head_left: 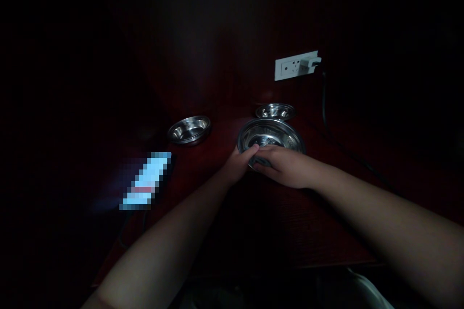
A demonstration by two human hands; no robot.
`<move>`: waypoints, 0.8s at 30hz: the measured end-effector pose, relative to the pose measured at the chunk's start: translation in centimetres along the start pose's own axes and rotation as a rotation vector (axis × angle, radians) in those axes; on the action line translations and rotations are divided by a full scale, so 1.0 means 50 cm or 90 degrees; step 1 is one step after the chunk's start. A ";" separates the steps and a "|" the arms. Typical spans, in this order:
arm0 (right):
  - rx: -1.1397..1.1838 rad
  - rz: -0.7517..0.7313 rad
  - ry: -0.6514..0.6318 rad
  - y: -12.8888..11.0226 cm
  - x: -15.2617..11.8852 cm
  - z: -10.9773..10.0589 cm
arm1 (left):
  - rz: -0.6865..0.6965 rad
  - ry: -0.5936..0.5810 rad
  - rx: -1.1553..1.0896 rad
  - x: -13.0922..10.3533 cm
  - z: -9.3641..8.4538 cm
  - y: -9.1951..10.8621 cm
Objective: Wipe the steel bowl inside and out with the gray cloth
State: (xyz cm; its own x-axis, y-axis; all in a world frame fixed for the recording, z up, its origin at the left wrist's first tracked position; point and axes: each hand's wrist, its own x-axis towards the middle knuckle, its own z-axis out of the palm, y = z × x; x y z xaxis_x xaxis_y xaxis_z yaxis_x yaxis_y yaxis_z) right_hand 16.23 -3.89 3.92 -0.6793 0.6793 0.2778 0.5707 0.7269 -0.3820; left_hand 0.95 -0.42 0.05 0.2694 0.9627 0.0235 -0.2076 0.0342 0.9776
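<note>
A shiny metal bowl (286,133) is tilted toward me over the dark red table. My left hand (237,165) grips its near-left rim, thumb over the edge and the other fingers hidden beneath. Inside the near part of the bowl is my right hand (288,166), fingers bent and pressed together against the inner wall. Something dark shows under those fingers, too dim to name. Just behind the held bowl sits a second metal bowl (275,110). To the left stand more metal bowls (190,129), which look nested.
A lit, blurred-out screen (147,181) lies at the left of the table (217,140). On the back wall is a white socket panel (295,65) with a plug in it. Its dark cable (324,101) runs down along the right side. The surroundings are very dark.
</note>
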 end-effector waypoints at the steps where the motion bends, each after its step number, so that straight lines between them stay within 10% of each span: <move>1: 0.001 -0.002 0.002 0.000 0.000 0.000 | -0.001 -0.001 -0.001 0.000 0.000 0.000; 24: -0.011 0.006 0.003 -0.004 -0.001 0.000 | 0.004 -0.026 0.000 0.003 -0.003 -0.003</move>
State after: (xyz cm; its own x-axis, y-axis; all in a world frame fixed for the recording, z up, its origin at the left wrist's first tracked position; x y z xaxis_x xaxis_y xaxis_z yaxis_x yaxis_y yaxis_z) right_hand 16.14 -4.06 3.98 -0.6718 0.6861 0.2791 0.5846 0.7225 -0.3692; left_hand 0.88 -0.24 -0.14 0.3056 0.9514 0.0385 -0.2094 0.0277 0.9774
